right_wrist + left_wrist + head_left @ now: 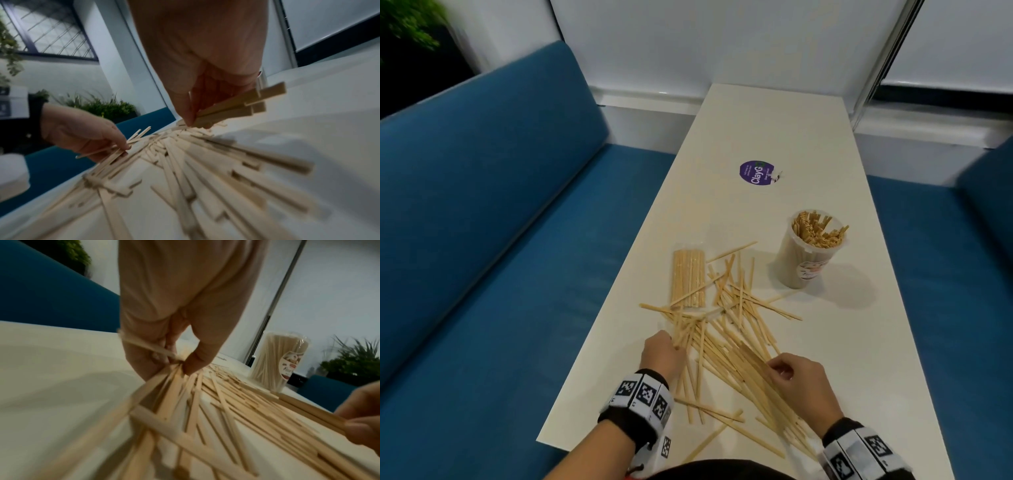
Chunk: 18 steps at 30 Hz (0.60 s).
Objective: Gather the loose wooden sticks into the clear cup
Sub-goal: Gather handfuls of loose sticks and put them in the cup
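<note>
Head view: loose wooden sticks sprawl near-left of the clear cup, some reaching the table near edge. Left hand and right hand each pinch several sticks; bare tabletop beyond cup.

Loose wooden sticks scattered on white table, clear cup upright beside them, both hands among sticks
</note>
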Tool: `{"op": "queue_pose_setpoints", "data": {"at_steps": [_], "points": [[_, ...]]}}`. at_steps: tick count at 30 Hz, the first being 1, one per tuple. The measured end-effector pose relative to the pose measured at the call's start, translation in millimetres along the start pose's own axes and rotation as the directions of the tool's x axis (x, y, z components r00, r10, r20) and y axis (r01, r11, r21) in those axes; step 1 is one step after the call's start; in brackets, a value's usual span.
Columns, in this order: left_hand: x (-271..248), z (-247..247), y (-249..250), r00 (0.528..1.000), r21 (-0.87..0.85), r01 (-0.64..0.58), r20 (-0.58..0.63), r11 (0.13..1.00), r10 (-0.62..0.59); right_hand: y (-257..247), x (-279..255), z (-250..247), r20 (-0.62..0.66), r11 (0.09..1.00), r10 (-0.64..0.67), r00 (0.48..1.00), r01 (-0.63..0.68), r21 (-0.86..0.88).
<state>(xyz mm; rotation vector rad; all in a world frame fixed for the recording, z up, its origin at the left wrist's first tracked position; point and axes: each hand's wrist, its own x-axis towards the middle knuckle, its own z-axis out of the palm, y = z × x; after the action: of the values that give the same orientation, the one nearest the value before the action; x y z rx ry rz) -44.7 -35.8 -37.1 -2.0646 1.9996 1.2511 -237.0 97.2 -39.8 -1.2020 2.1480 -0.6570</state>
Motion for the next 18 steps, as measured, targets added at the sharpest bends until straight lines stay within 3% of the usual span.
{"op": "queue_pose_setpoints", "data": {"at_steps": [5, 10, 18], "points": [[1.7, -5.0, -1.4, 0.998, -0.186, -0.024, 0.051, 0.982, 0.034, 0.7, -1.9, -13.7, -0.021, 0.993, 0.037, 0.999, -0.034, 0.115], [-6.9, -11.6, 5.4, 0.988, -0.303, -0.144, 0.009, 0.942, 0.154, -20.0, 0.5, -23.9, -0.038, 0.95, 0.031, 0.999, -0.017, 0.311], [-26.9, -7.7, 42.8, 0.954, -0.691, -0.036, 0.191, 0.722, 0.231, -81.0, 15.9, -0.9, -0.089, 0.882, -0.037, 0.995, 0.074, 0.465]]}}
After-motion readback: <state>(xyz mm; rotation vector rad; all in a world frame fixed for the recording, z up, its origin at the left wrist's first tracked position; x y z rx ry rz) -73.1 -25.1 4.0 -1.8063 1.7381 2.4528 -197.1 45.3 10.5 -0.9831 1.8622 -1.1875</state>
